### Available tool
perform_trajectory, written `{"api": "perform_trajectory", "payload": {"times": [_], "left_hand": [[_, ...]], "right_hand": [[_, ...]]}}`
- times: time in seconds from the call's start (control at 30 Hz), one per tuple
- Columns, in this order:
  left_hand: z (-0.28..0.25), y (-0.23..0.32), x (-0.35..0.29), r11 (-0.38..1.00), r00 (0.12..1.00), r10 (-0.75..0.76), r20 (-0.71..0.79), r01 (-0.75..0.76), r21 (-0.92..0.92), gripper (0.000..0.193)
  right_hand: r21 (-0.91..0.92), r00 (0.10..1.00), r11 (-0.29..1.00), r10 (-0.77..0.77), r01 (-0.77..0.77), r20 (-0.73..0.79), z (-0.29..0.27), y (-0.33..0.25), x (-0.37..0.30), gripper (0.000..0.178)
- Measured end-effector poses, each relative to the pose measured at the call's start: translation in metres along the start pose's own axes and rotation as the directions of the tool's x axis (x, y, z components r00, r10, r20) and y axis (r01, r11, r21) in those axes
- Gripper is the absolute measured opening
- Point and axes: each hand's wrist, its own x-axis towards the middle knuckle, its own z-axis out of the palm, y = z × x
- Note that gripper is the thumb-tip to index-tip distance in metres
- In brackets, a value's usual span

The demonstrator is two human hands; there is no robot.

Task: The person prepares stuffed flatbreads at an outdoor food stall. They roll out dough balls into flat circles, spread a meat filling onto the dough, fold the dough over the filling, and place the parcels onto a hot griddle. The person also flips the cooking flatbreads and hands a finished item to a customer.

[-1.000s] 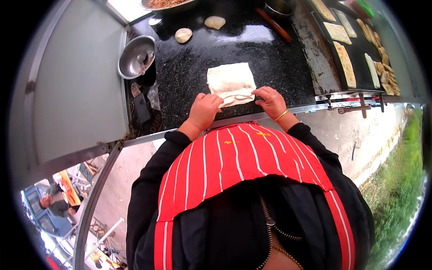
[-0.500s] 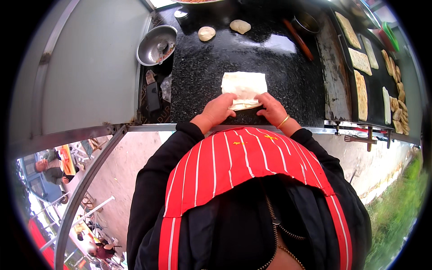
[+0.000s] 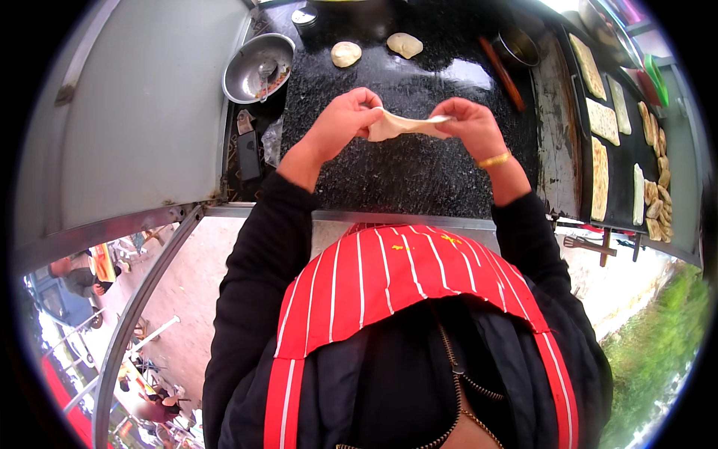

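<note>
A folded sheet of pale dough (image 3: 404, 124) hangs in the air over the black speckled counter (image 3: 419, 172). My left hand (image 3: 342, 120) pinches its left end and my right hand (image 3: 471, 126), with a gold bangle at the wrist, pinches its right end. The dough is stretched between the two hands, clear of the counter.
Two round dough balls (image 3: 345, 53) (image 3: 404, 44) lie at the back of the counter. A metal bowl (image 3: 258, 66) with filling stands at the back left. A wooden rolling pin (image 3: 502, 72) and a small pot (image 3: 517, 46) lie right. Flatbreads (image 3: 600, 120) cook on the dark griddle (image 3: 624, 161) at far right.
The dough lay flat on the counter under both hands. Now both hands have lifted it off the counter and hold it up, stretched between them.
</note>
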Motion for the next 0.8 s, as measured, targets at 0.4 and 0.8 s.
{"api": "perform_trajectory", "payload": {"times": [0.4,0.8], "left_hand": [[-0.036,-0.018,0.025,0.480,0.792,0.383,-0.475,0.269,0.835,0.053],[-0.020,-0.073,0.009,0.133,0.842,0.509,-0.181,0.131,0.982,0.064]], "right_hand": [[0.099,0.844,0.940,0.337,-0.326,-0.417,-0.013,0.091,0.040,0.024],[-0.782,0.721,0.218,-0.304,-0.584,-0.623,-0.190,0.151,0.096,0.050]]}}
